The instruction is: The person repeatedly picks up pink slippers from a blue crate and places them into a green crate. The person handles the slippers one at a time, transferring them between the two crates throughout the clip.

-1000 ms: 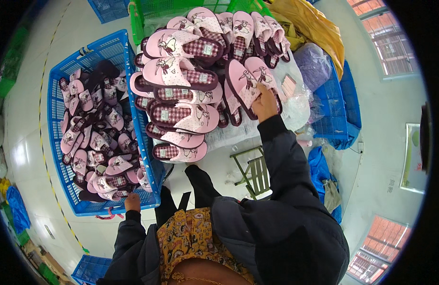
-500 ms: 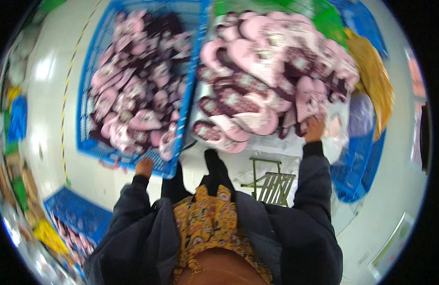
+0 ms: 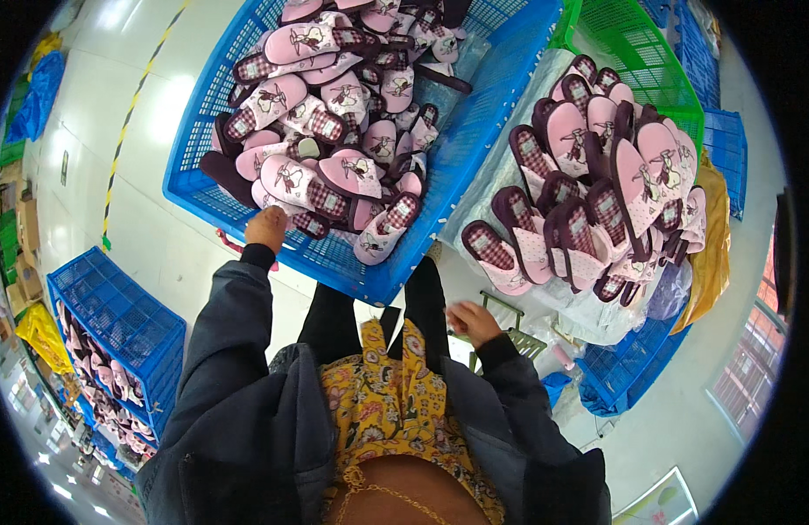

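My left hand (image 3: 267,229) is closed over the near left rim of a large blue plastic crate (image 3: 343,278). Inside the crate lies a loose heap of pink slippers (image 3: 286,179) with dark checked insoles and a printed figure on the toe. My right hand (image 3: 474,323) hovers to the right of the crate's near corner, fingers loosely bent, nothing visible in it. To its upper right, a second pile of the same slippers (image 3: 588,188) is stacked on a surface covered in clear plastic sheeting (image 3: 501,118).
A green folding stool (image 3: 518,337) stands behind my right hand. Stacked blue crates with slippers (image 3: 120,319) are at the left. A green crate (image 3: 636,52), a yellow bag (image 3: 709,236) and another blue crate (image 3: 632,367) border the pile. Striped tape (image 3: 129,131) marks the floor.
My right hand has left the slipper pile and come back toward my body. The crate and pile have shifted rightward and tilted in view. My left hand stays on the crate's rim.
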A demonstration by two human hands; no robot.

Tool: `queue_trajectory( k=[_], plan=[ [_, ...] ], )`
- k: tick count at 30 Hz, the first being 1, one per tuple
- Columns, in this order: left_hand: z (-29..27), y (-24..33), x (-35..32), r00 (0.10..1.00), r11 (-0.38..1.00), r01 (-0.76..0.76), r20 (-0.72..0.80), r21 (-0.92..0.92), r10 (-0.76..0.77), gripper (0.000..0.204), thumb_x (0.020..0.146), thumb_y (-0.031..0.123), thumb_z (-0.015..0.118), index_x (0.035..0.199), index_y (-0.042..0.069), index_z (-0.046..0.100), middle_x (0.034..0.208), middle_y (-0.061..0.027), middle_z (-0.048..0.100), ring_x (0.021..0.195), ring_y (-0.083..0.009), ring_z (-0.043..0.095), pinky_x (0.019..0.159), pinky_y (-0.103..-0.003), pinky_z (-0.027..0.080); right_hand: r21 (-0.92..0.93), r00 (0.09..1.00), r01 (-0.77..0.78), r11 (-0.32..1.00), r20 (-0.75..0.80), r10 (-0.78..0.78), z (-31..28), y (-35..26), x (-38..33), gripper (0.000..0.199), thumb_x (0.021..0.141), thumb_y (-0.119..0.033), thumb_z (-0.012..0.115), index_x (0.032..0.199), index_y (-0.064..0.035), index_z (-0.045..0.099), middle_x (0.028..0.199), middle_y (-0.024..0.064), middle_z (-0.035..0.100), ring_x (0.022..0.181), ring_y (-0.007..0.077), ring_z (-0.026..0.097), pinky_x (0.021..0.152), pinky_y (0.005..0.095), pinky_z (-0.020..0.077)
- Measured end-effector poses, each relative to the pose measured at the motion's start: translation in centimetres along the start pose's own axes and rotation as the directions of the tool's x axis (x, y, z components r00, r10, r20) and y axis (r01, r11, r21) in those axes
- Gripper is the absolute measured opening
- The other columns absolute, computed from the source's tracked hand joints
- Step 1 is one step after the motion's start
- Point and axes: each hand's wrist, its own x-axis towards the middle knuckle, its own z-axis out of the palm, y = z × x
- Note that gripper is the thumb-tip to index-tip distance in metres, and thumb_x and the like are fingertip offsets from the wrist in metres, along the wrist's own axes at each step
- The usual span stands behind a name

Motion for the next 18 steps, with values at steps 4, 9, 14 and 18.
queue_trajectory(
  k=[4, 9, 14, 18],
  plan=[
    [-0.8, -4.0, 1.7, 0.966, 0.881, -0.253, 0.151, 0.4, 0.209, 0.034, 0.071, 0.02, 0.071, 0.102, 0.015, 0.06, 0.102, -0.0034, 0.059, 0.097, -0.0268, 0.059, 0.075, -0.042, 0.048, -0.023, 0.956, 0.29, 0.957, 0.048, -0.289, 8.1, -9.7, 8.2, 0.024, 0.096, -0.025, 0.053, 0.094, -0.0026, 0.059, 0.076, 0.002, 0.057, 0.058, 0.0083, 0.047, 0.053, 0.022, 0.0369],
    [-0.3, -5.4, 1.4, 0.98, 0.9, -0.197, 0.105, 0.389, 0.169, 0.021, 0.087, 0.03, 0.053, 0.089, 0.011, 0.062, 0.092, -0.0025, 0.064, 0.091, -0.0247, 0.062, 0.079, -0.042, 0.045, -0.168, 0.855, 0.42, 0.892, -0.255, -0.451, 8.3, -13.4, 24.2, 0.016, 0.088, -0.017, 0.06, 0.095, -0.0027, 0.061, 0.075, 0.0038, 0.059, 0.066, 0.0112, 0.054, 0.06, 0.0251, 0.0431],
    [-0.1, -4.1, 1.5, 0.993, 0.979, 0.056, -0.116, 0.196, -0.034, 0.022, 0.088, 0.029, 0.055, 0.085, 0.01, 0.065, 0.086, -0.0065, 0.067, 0.081, -0.0259, 0.063, 0.077, -0.04, 0.045, -0.595, 0.662, 0.1, 0.798, -0.558, -0.499, 3.5, -11.5, 35.7, 0.029, 0.08, -0.014, 0.063, 0.106, 0.0006, 0.059, 0.099, 0.0191, 0.065, 0.093, 0.0325, 0.062, 0.08, 0.039, 0.0493],
    [-0.4, -3.6, 1.5, 0.978, 0.99, 0.049, -0.206, 0.134, -0.021, 0.017, 0.085, 0.025, 0.06, 0.084, 0.009, 0.065, 0.082, -0.0061, 0.066, 0.078, -0.0245, 0.063, 0.076, -0.038, 0.045, -0.857, 0.552, -0.08, 0.509, -0.463, -0.693, -0.2, -9.6, 41.3, 0.034, 0.077, -0.013, 0.062, 0.107, 0.0031, 0.057, 0.104, 0.0237, 0.063, 0.098, 0.0379, 0.06, 0.086, 0.0421, 0.0477]
  ],
)
